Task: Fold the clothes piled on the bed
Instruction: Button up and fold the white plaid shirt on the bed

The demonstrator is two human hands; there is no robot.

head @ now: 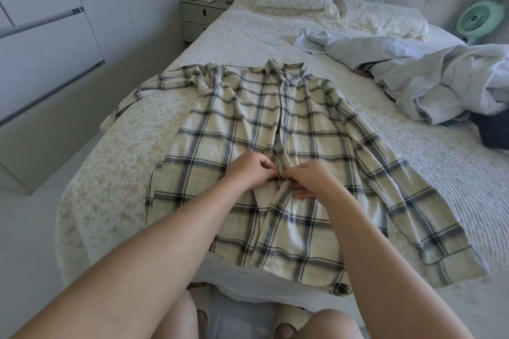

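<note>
The plaid shirt (pixel 275 146) lies flat and face up on the bed (pixel 225 36), directly in front of the person. Its long axis runs away from the body: the collar is at the far end and the hem hangs a little over the near edge of the bed. Both hands meet on the middle line of the shirt, at the button strip. The left hand (pixel 249 169) and the right hand (pixel 311 177) almost touch each other, and the fingers of each are curled and pinch the cloth there, probably to close a button. Both hands are equally near to this line.

One sleeve spreads out to the left, near the left edge of the bed; the other sleeve lies along the right side of the shirt. On the left there is little room before the edge. On the right there is more bed, but the pile of pale clothes (pixel 440 82) lies further away there.
</note>
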